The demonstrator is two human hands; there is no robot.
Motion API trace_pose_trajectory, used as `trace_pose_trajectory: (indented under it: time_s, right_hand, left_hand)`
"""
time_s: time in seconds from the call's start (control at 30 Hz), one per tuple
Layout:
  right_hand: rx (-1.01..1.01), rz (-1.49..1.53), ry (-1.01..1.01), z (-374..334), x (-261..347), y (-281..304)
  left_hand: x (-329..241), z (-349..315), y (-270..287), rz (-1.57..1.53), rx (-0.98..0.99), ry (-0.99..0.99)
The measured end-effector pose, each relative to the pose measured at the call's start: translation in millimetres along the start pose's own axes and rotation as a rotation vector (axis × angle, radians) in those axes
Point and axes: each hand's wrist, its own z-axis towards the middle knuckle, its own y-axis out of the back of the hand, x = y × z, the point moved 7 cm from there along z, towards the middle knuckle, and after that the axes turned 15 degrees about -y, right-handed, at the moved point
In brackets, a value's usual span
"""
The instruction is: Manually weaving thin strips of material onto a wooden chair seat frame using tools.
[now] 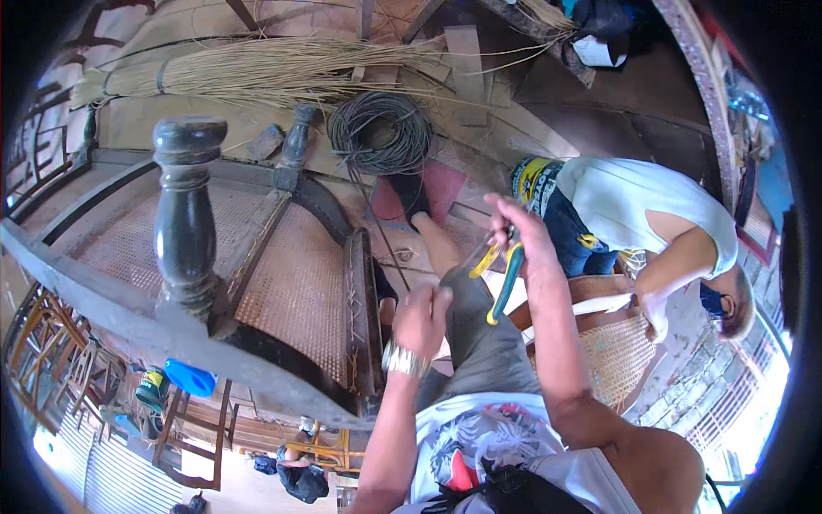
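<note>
My right hand [529, 236] is closed around pliers [508, 287] with green and yellow handles; the handles stick out below the fingers. The jaws are mostly hidden by the hand. To the left of it, my left hand [419, 324], with a watch on the wrist, is closed on a thin dark strand [385, 237]. That strand runs up to a coil of dark cord [379, 135] on the floor, and a thin length seems to stretch between the two hands. Beside my left hand stands a dark wooden chair frame [368, 300] with woven cane panels [295, 300].
A long bundle of pale cane strips [257, 73] lies at the far left. Close on the right, a bent-over person [651, 210] works at a cane-panelled wooden piece [612, 351]. A paint bucket [533, 180] stands there. A turned post [186, 223] rises from the frame at left.
</note>
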Motion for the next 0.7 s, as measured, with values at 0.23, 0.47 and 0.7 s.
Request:
trace_pose_trajectory:
  time_s: [0.23,0.47,0.7]
  right_hand:
    - [0.21,0.314,0.054,18.3,55.8,-10.2]
    - [0.083,-0.263,0.379,21.7,68.3,-50.9]
    - [0.45,-0.937,0.758,-91.6,4.5,-177.6]
  left_hand:
    - [-76.2,-232.8,142.5,-0.232,-0.008,0.677]
    - [-38.0,-460.1,243.7,0.168,-0.137,1.033]
    - [-102.0,-186.2,236.5,-0.224,-0.53,0.291]
